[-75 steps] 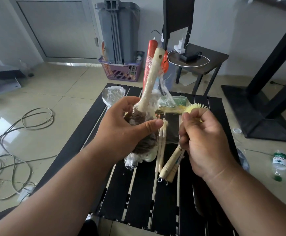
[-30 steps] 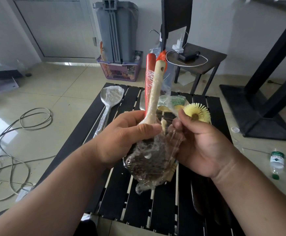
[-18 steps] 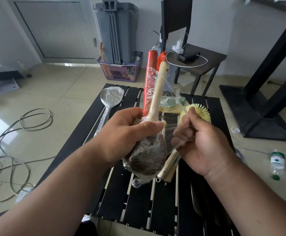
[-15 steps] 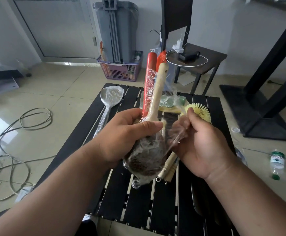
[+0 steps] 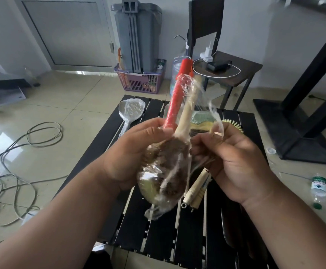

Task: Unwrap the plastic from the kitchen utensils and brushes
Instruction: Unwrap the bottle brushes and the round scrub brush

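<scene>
Brush (image 5: 169, 167): brown bristle head, pale wooden handle, film-wrapped; left hand (image 5: 131, 154) grips head, right hand (image 5: 234, 162) fingers pinch plastic (image 5: 215, 121).

Single head-worn wide-angle view, looking forward and down, close over both hands; beyond the fingers (image 5: 201, 141), the black slatted table (image 5: 164, 230), then pale tiled floor (image 5: 71, 105) and grey wall farther off.

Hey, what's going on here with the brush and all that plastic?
A person is unwrapping a brush with a pale wooden handle. The left hand grips it by the neck above the slatted black table, while the right hand pinches a strip of plastic wrap and pulls it away. Wrap clings to the bristles. A wrapped spoon lies on the table.
</scene>
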